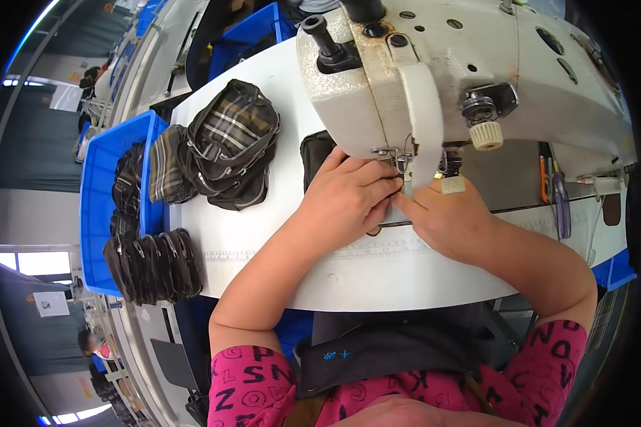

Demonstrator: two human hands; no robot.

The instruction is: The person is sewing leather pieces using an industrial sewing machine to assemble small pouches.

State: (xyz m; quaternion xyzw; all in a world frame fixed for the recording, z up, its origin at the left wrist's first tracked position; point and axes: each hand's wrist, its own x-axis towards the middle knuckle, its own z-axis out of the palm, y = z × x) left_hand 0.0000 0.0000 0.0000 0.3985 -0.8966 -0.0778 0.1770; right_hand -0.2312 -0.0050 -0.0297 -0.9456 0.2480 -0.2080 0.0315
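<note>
My left hand (345,199) lies curled over a dark fabric piece (315,158) on the white sewing table (278,235), fingertips right under the needle area of the cream sewing machine (434,71). My right hand (445,213) presses on the same piece from the right, its index finger pointing toward the presser foot (404,165). Most of the fabric is hidden beneath both hands. The fingertips of the two hands meet in front of the needle.
A pile of plaid and dark pouches (228,146) sits on the table to the left. A blue bin (103,206) holds more dark pieces, with a row of them (153,265) at the table's left edge. Pens and tools (555,196) lie to the right. Another person (92,345) is at far lower left.
</note>
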